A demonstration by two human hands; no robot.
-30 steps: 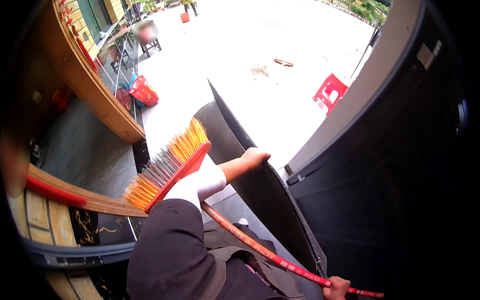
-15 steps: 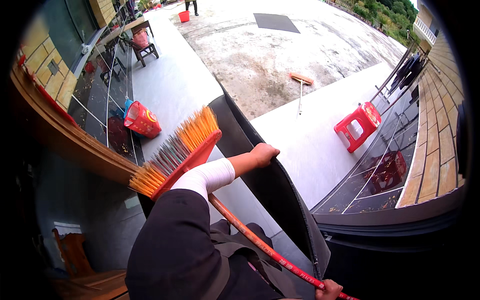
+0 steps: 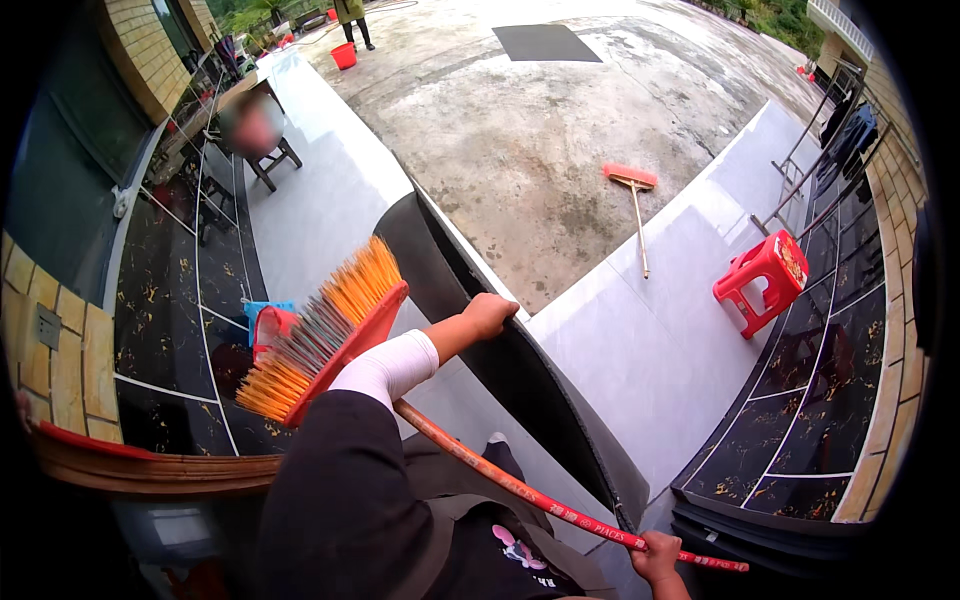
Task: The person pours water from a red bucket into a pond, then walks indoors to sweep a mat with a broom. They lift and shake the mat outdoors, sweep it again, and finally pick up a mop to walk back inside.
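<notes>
A long dark grey mat [image 3: 425, 250], folded along its length, stretches across in front of me. My left hand [image 3: 490, 316] is closed on the mat's upper edge, the arm reaching out in a white sleeve cuff. With my right hand [image 3: 657, 556] I grip the red handle of a broom [image 3: 520, 487] near its end; the mat's near corner is right beside these fingers, and whether they hold it too I cannot tell. The broom slants under my left arm. Its orange and grey bristles point up and away at the left.
A push broom [image 3: 632, 180] lies across the step edge. To the right stand a red plastic stool [image 3: 755, 285] and a metal rack [image 3: 790, 205] with dark clothes. A chair [image 3: 265, 165] is at the left. Farther off are a flat mat [image 3: 546, 43], a red bucket [image 3: 344, 56] and a person [image 3: 352, 15].
I have moved forward, and the wooden door frame now sits lower in view. Both hands keep their grips, with the mat and broom moving along with me.
</notes>
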